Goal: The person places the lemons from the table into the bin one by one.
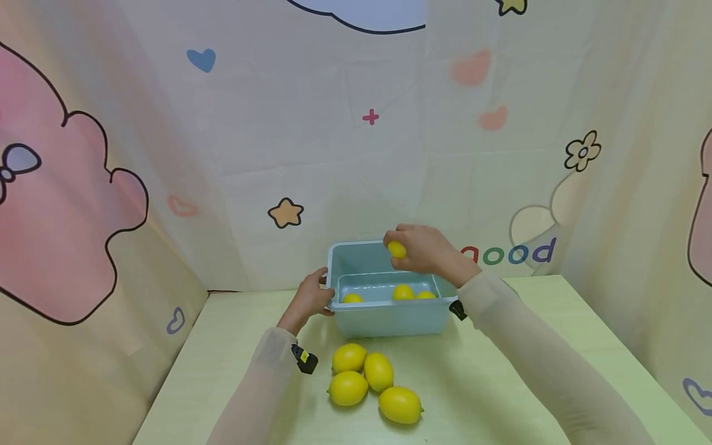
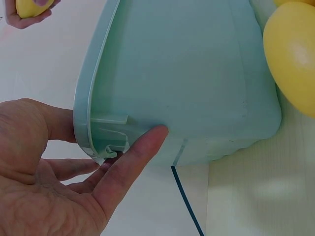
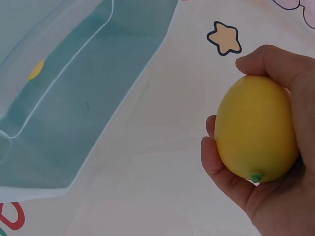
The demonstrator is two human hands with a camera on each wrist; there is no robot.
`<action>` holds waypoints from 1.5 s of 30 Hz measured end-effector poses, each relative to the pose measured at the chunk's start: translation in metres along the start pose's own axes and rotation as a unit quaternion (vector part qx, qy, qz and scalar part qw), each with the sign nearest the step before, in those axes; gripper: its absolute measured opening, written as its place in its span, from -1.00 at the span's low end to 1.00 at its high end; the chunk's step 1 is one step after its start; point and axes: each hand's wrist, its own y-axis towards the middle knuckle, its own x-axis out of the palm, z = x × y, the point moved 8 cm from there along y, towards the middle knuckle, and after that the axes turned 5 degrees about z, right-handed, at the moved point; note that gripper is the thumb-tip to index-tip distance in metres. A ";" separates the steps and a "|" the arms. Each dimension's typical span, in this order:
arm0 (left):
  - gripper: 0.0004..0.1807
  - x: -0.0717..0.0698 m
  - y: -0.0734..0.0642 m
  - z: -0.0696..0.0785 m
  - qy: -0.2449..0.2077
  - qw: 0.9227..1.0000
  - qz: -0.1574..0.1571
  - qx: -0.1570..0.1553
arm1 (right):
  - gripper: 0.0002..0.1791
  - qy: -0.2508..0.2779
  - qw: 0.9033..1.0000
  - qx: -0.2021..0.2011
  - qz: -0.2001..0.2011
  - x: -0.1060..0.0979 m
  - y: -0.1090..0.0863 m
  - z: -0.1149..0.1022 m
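A light blue plastic bin (image 1: 392, 320) stands on the table, with a few lemons (image 1: 403, 292) visible inside it. My left hand (image 1: 313, 296) grips the bin's left end; in the left wrist view its thumb and fingers lie around the rim (image 2: 84, 93). Above the bin's back right part, my right hand (image 1: 425, 250) holds a yellow lemon (image 3: 257, 129), fingers curled around it and its green tip showing in the right wrist view. On the table in front of the bin lie several more lemons (image 1: 379, 372), grouped close together.
The pale table (image 1: 222, 371) ends at a cartoon-printed cloth backdrop (image 1: 289, 142) just behind the bin. Similar cloth hangs along the left and right sides. A small black device (image 1: 304, 359) is strapped at the left wrist.
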 end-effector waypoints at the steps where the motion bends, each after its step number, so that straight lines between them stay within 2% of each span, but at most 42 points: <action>1: -0.37 0.000 0.000 0.000 0.001 1.000 0.000 0.001 | -0.69 0.000 1.000 0.001 -0.002 0.001 0.002 0.001; 10: -0.32 -0.001 0.001 -0.001 -0.001 1.000 -0.006 -0.001 | -0.64 -0.012 1.000 0.014 -0.024 0.005 0.020 0.012; 18: -0.31 -0.001 0.003 -0.002 -0.003 1.000 -0.009 0.000 | -0.64 -0.001 0.998 0.037 -0.048 0.010 0.028 0.023; 36: -0.35 -0.003 0.001 -0.002 0.006 1.000 -0.003 0.001 | -0.67 0.013 0.987 0.090 -0.134 0.037 0.038 0.053; 45: -0.32 -0.001 0.002 0.000 0.009 1.000 -0.005 -0.001 | -0.52 0.032 0.979 0.111 -0.170 0.050 0.034 0.064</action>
